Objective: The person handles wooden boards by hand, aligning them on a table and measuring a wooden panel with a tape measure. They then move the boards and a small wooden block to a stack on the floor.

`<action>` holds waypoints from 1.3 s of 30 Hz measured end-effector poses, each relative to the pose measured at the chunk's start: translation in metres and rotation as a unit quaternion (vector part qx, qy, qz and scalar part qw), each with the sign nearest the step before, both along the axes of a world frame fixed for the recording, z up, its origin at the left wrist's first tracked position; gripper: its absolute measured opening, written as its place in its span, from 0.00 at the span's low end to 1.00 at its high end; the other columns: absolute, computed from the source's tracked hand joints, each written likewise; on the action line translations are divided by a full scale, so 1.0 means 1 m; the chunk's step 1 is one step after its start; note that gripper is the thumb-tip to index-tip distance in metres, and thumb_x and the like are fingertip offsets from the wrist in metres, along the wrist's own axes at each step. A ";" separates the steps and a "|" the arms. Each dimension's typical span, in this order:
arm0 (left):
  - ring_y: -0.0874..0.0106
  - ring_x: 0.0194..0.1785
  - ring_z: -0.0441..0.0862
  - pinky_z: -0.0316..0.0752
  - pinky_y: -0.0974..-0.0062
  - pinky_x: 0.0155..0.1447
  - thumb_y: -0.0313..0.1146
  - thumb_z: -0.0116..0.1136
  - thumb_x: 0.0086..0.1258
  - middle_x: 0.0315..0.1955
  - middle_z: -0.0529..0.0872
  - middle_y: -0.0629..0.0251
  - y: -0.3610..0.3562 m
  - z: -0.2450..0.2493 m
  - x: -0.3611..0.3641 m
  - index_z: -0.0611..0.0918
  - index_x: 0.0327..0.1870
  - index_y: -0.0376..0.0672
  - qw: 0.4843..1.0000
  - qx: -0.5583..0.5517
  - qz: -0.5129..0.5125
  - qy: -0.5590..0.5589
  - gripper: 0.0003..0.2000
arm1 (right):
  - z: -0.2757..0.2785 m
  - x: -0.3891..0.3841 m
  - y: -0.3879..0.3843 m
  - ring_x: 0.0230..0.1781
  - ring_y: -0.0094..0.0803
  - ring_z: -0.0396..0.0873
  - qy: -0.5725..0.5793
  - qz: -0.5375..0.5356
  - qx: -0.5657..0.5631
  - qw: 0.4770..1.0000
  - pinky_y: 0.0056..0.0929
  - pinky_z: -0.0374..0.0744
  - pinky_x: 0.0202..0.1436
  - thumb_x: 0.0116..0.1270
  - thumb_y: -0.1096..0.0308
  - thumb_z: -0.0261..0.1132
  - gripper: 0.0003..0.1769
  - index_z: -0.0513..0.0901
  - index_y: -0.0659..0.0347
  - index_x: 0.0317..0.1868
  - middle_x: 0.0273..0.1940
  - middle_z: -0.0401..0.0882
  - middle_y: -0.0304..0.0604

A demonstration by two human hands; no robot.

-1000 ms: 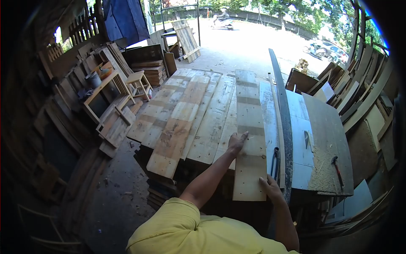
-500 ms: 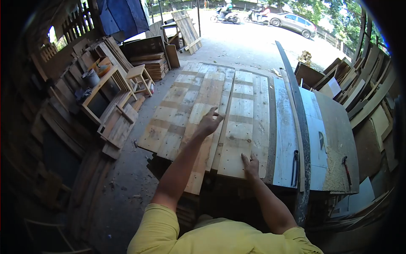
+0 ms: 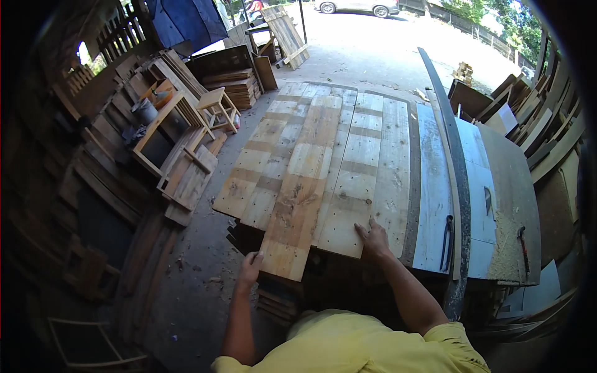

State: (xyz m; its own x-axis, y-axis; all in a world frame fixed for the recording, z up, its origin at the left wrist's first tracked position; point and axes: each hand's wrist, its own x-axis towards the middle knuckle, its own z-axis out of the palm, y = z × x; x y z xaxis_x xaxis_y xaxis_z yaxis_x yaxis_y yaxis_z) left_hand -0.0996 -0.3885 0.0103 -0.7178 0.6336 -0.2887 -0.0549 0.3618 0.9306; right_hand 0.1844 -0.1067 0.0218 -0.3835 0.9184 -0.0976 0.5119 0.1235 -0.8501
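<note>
Several pale wooden planks lie side by side on the worktable, with nail holes and darker bands across them. One brownish plank [image 3: 297, 202] sticks out past the others at the near end. My left hand [image 3: 250, 268] is closed on the left edge of that plank near its end; part of the grip is hidden. My right hand [image 3: 374, 241] rests with fingers apart on the near end of a lighter plank [image 3: 353, 214]. Only a thin seam separates these planks.
A long dark bar [image 3: 453, 161] crosses bluish boards [image 3: 435, 186] on the right. Pincers [image 3: 447, 242] and a hammer [image 3: 523, 248] lie near the front edge, by sawdust. Stacked wood lines both sides; a stool [image 3: 214, 105] stands left.
My left hand has moved from the middle of the planks back to the protruding plank's near end. The gap between the planks has narrowed. My right hand stays on the lighter plank.
</note>
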 end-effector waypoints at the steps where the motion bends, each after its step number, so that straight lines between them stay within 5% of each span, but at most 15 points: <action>1: 0.76 0.41 0.80 0.75 0.74 0.47 0.44 0.60 0.72 0.37 0.84 0.65 0.005 -0.017 0.002 0.79 0.49 0.35 0.999 0.019 -0.024 0.019 0.18 | 0.001 0.000 0.006 0.43 0.47 0.85 -0.077 0.025 0.045 0.996 0.39 0.80 0.49 0.67 0.57 0.66 0.28 0.76 0.70 0.59 0.44 0.84 0.61; 3: 0.77 0.42 0.79 0.75 0.75 0.48 0.44 0.61 0.71 0.38 0.84 0.65 0.007 -0.019 0.007 0.79 0.49 0.34 0.997 0.036 -0.049 0.041 0.19 | -0.007 0.001 0.011 0.40 0.42 0.86 -0.150 0.049 0.089 0.983 0.37 0.82 0.45 0.68 0.57 0.66 0.26 0.77 0.69 0.58 0.43 0.85 0.59; 6: 0.77 0.43 0.79 0.75 0.76 0.49 0.42 0.64 0.70 0.40 0.84 0.64 0.010 0.004 0.018 0.78 0.49 0.34 0.994 0.069 -0.031 -0.081 0.19 | -0.019 0.006 0.017 0.49 0.57 0.81 0.025 0.039 -0.008 0.999 0.45 0.77 0.54 0.66 0.52 0.65 0.28 0.78 0.68 0.54 0.44 0.83 0.64; 9: 0.76 0.44 0.80 0.75 0.76 0.51 0.40 0.66 0.68 0.42 0.84 0.64 0.013 0.010 0.017 0.78 0.50 0.35 0.989 0.082 -0.023 -0.120 0.19 | -0.009 0.006 0.025 0.39 0.43 0.85 -0.127 0.056 0.104 0.985 0.36 0.81 0.46 0.67 0.58 0.67 0.24 0.79 0.67 0.56 0.41 0.85 0.59; 11: 0.74 0.45 0.81 0.76 0.75 0.52 0.40 0.66 0.67 0.43 0.84 0.63 0.011 0.007 0.017 0.77 0.51 0.35 0.979 0.111 -0.027 -0.169 0.20 | -0.018 0.010 0.025 0.47 0.55 0.82 0.010 0.059 0.017 0.998 0.43 0.78 0.53 0.66 0.54 0.66 0.23 0.80 0.63 0.54 0.42 0.83 0.63; 14: 0.74 0.45 0.81 0.76 0.74 0.53 0.40 0.67 0.67 0.43 0.83 0.62 0.011 0.005 0.020 0.77 0.51 0.35 0.977 0.137 -0.022 -0.164 0.20 | -0.035 0.010 0.017 0.47 0.54 0.82 0.131 -0.052 -0.092 0.986 0.44 0.77 0.52 0.69 0.53 0.62 0.23 0.79 0.63 0.53 0.42 0.84 0.61; 23: 0.75 0.45 0.80 0.75 0.75 0.53 0.41 0.66 0.68 0.43 0.83 0.63 0.010 0.007 0.027 0.76 0.52 0.35 0.983 0.128 -0.008 -0.129 0.21 | -0.014 -0.029 -0.007 0.52 0.61 0.78 -0.077 -0.207 0.021 0.975 0.51 0.74 0.57 0.74 0.49 0.52 0.26 0.72 0.66 0.54 0.49 0.79 0.68; 30: 0.75 0.47 0.80 0.75 0.75 0.54 0.44 0.65 0.68 0.45 0.83 0.63 0.009 0.005 0.024 0.76 0.55 0.34 0.984 0.125 -0.029 -0.120 0.24 | -0.007 -0.022 -0.001 0.52 0.65 0.76 -0.072 -0.159 0.019 0.985 0.53 0.73 0.54 0.74 0.49 0.53 0.30 0.73 0.73 0.56 0.47 0.78 0.71; 39: 0.75 0.47 0.80 0.75 0.75 0.54 0.43 0.64 0.69 0.44 0.82 0.64 0.008 0.000 0.020 0.75 0.53 0.36 0.981 0.144 -0.049 -0.120 0.21 | -0.024 -0.020 -0.020 0.40 0.65 0.77 0.005 -0.160 0.075 0.984 0.54 0.72 0.44 0.72 0.49 0.58 0.26 0.76 0.71 0.37 0.36 0.79 0.68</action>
